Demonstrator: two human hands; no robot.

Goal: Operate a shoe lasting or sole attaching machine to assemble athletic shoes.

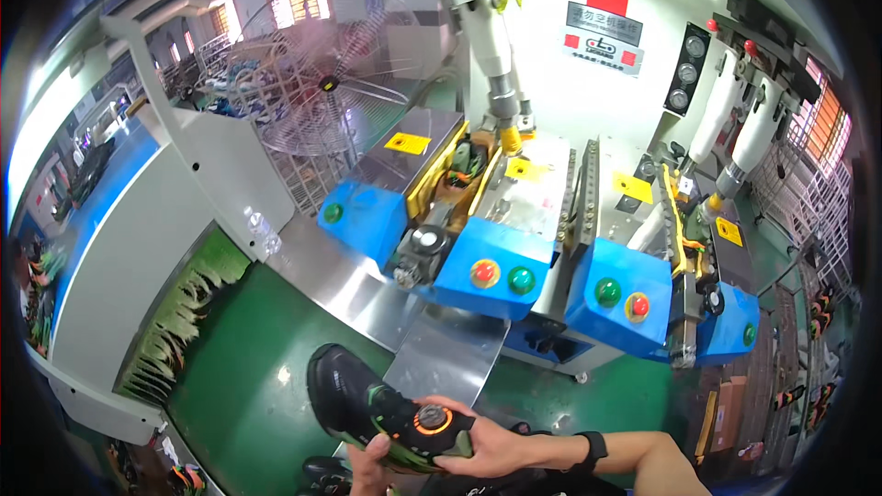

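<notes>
I hold a black shoe (354, 395) with green trim and an orange round dial low in the middle, over the green conveyor belt (248, 395). My right hand (491, 445) grips its heel end by the dial, and a black watch sits on that wrist. My left hand (367, 468) comes up from the lower edge and touches the shoe's underside with its fingertips. Ahead stands a blue pressing machine (478, 266), and another shoe (464, 165) sits in its left station under a vertical ram.
A second blue press station (625, 298) with red and green buttons stands to the right. A metal ramp (441, 349) leads down from the machine. A wire-cage fan (322, 83) stands behind. A grey tunnel housing (138, 257) with green strips covers the belt at left.
</notes>
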